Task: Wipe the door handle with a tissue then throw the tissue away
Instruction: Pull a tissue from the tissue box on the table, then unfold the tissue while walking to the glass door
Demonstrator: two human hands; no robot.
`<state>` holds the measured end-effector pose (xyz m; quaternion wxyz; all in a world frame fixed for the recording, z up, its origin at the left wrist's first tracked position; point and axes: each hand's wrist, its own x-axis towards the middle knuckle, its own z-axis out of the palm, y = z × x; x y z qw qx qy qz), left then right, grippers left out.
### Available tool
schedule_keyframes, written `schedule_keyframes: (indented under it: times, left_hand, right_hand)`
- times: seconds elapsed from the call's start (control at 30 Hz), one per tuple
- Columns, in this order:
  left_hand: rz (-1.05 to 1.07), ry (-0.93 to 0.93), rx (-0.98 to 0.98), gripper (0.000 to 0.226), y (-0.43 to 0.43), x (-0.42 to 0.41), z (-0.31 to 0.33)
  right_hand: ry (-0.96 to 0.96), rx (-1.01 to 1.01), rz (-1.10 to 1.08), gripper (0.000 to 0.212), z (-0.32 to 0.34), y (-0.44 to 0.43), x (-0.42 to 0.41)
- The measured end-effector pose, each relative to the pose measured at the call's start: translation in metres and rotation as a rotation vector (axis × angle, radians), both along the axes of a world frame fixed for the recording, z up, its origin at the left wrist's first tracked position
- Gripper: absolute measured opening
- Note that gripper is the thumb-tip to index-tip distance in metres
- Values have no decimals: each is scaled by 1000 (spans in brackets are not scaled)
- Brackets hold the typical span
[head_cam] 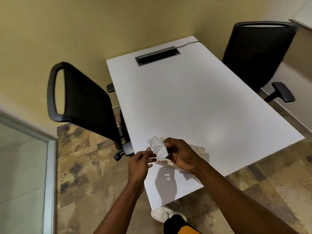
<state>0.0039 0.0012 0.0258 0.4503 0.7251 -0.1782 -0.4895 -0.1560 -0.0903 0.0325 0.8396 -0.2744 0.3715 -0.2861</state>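
A crumpled white tissue [158, 147] hangs between both my hands over the near left corner of the white table [194, 102]. My right hand [181, 154] pinches its upper right edge with thumb and finger. My left hand [141, 162] touches its lower left edge with the fingertips. Under my right hand lies a pale tissue pack [197, 150] on the table. No door handle and no bin are in view.
A black office chair [81, 98] stands at the table's left side, another black chair [258, 54] at the far right. A grey cable box [157, 55] with a black cord sits in the table's far end. A glass partition [22, 166] runs along the left.
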Motion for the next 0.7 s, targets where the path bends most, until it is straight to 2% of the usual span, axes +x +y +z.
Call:
schedule_keyframes:
  times: [0.07, 0.3, 0.37, 0.4, 0.57, 0.7]
  left_hand:
    - [97, 88, -66, 23, 16, 11, 18]
    - [337, 173, -214, 16, 90, 53, 45]
    - [420, 188, -234, 14, 116, 62, 47]
    - [463, 182, -234, 11, 130, 66, 48]
    - [676, 53, -176, 6, 202, 83, 54]
    - [856, -111, -119, 3, 267, 90, 57]
  right_hand:
    - [-3, 42, 67, 10, -1, 11, 19]
    - [-51, 138, 368, 5, 7, 62, 95]
    - [-27, 125, 458, 21, 6, 81, 115]
    - [-7, 104, 505, 25, 6, 91, 125]
    - [67, -61, 757, 16, 9, 147, 161]
    - [109, -138, 861, 40, 16, 207, 188]
